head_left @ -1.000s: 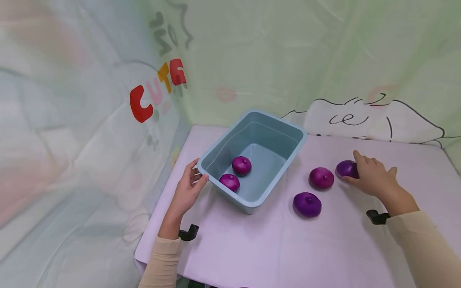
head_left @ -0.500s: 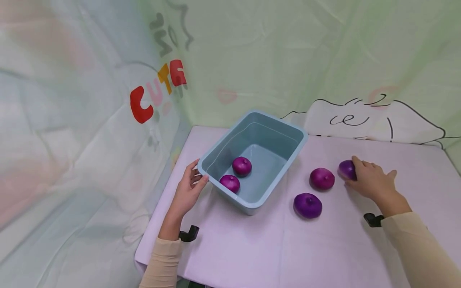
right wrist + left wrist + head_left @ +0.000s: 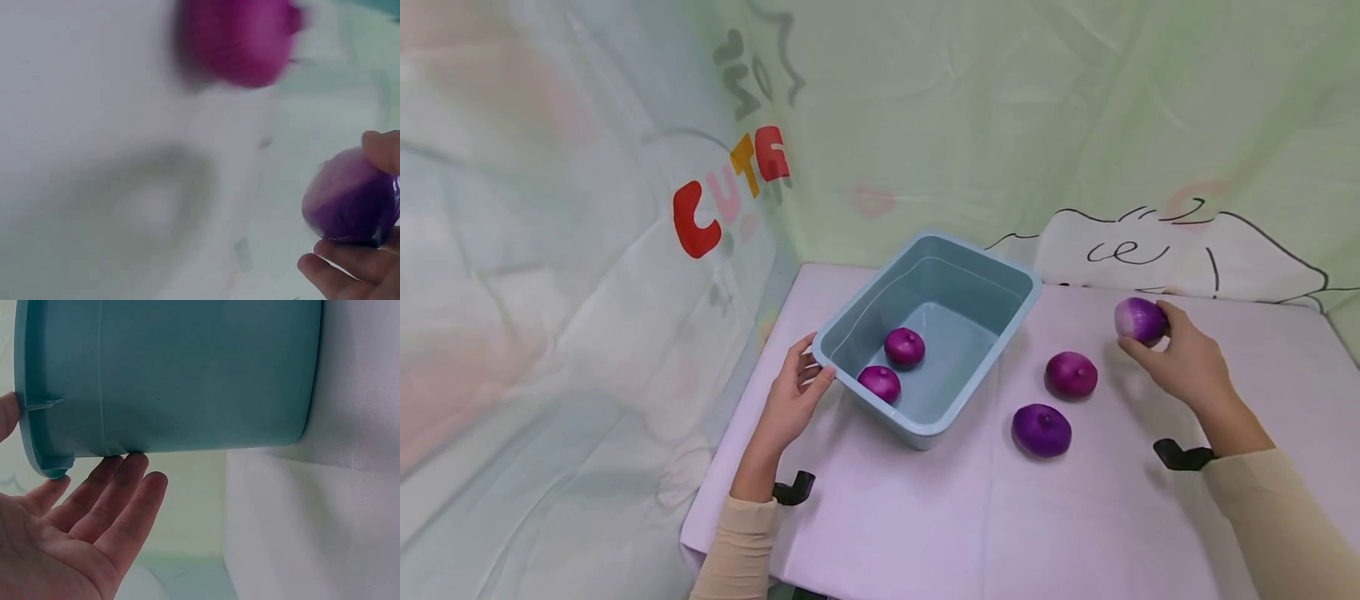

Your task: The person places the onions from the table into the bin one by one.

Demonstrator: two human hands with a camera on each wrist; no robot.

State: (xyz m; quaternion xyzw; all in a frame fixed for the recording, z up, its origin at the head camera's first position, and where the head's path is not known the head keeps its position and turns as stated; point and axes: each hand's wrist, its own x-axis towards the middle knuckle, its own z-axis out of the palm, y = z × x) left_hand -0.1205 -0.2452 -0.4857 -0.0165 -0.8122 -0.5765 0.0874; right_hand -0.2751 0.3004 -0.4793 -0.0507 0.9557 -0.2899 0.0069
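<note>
My right hand (image 3: pixel 1193 360) grips a purple onion (image 3: pixel 1138 321) with a pale end, raised above the table at the right. In the right wrist view, thumb and fingers hold this onion (image 3: pixel 350 200) from opposite sides. My left hand (image 3: pixel 790 396) holds the near left corner of a blue-grey plastic basin (image 3: pixel 985 383), thumb at the rim and fingers against the outer wall. Inside the basin lie two magenta onions, one (image 3: pixel 904 347) behind the other (image 3: pixel 880 383). On the table, a magenta onion (image 3: pixel 1071 375) and a darker purple one (image 3: pixel 1042 430) lie between basin and right hand.
A pale lilac cloth covers the table (image 3: pixel 895 517). Printed green-white sheeting (image 3: pixel 925 125) stands behind the table and on the left. The basin stands near the table's back left part. A black wrist mount (image 3: pixel 1183 456) juts from the right wrist.
The right hand has lifted the purple onion off the table and tilted it, so its pale end shows. The left hand and basin have stayed in place.
</note>
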